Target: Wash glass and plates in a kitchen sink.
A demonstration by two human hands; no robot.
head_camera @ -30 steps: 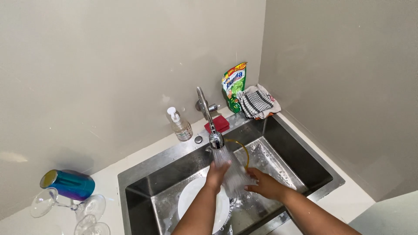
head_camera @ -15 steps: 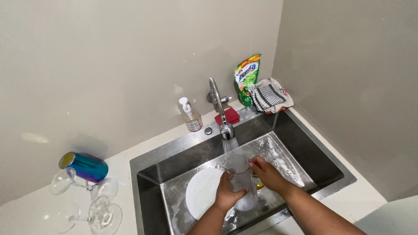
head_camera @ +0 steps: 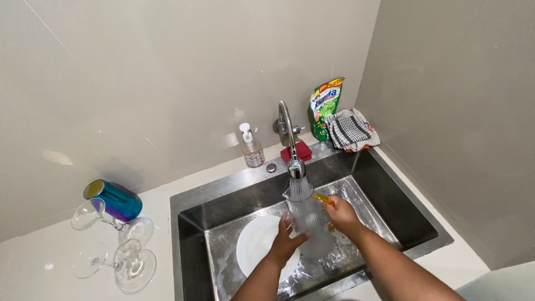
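Glass: a clear ribbed tumbler (head_camera: 306, 214) held upright over the sink (head_camera: 412, 223), right under the faucet head (head_camera: 296, 167), with water running into and over it.
Handling: likely light and stiff, but fragile, and slippery while wet; a hard knock on the steel sink or the faucet could chip it. The ribbed wall gives some purchase, so the safest hold is around the mid-body, with a second hand near the rim or base.
Left hand (head_camera: 287, 239): wrapped around the lower left side of the glass, fingers curled on the wall, thumb up; forearm rises from the bottom edge of the view.
Right hand (head_camera: 340, 214): closed on the glass's right side near the top, also pinching something yellow (head_camera: 323, 198), perhaps a sponge or cloth; too small to tell. Forearm comes in from the lower right.
Plate: a white plate (head_camera: 256, 245) lies flat in the sink, below and left of the glass.
Table (head_camera: 33, 273): wine glasses (head_camera: 111, 256) and an iridescent cup (head_camera: 114, 200) lie on their sides, well apart from the sink.
Back ledge: pump bottle (head_camera: 252, 149), red block (head_camera: 296, 150), green pouch (head_camera: 326, 106), checked cloth (head_camera: 351, 131).
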